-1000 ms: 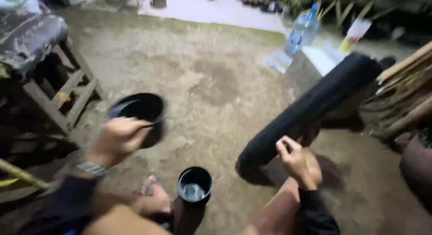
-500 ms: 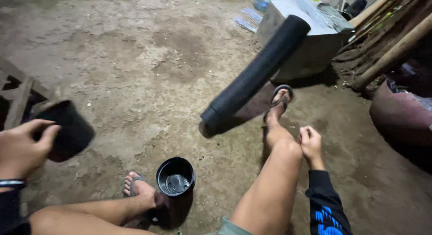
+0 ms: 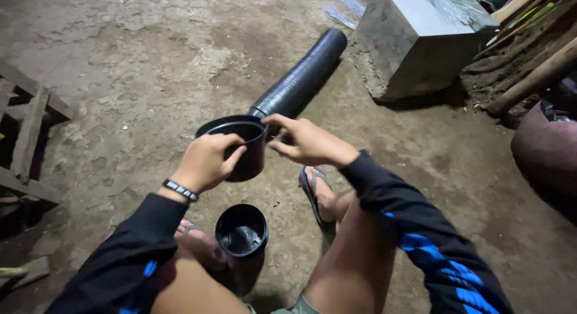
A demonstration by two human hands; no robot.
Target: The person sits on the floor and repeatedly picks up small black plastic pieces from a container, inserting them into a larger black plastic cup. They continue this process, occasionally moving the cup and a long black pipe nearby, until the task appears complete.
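1 black plastic pot (image 3: pixel 240 147), held above the dirt floor (image 3: pixel 138 61): left hand (image 3: pixel 207 164) clamped on its side, right hand (image 3: pixel 303 141) pinching its rim. 1 second black pot (image 3: pixel 241 231) stood below between the feet. 1 long stack of pots (image 3: pixel 299 79) lay beyond, near a metal box (image 3: pixel 415 40).

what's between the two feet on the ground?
In the head view, a black pot stands on the dirt floor between the left foot and the right foot, closer to the left.

Left hand (image 3: pixel 204 164) grips black pot (image 3: pixel 237 147) at centre; right hand (image 3: pixel 306 141) pinches its rim at 3 o'clock. Second black pot (image 3: pixel 241 231) at 6 o'clock, between sandalled feet. Stacked pot column (image 3: pixel 300 76) lies at 12 o'clock.
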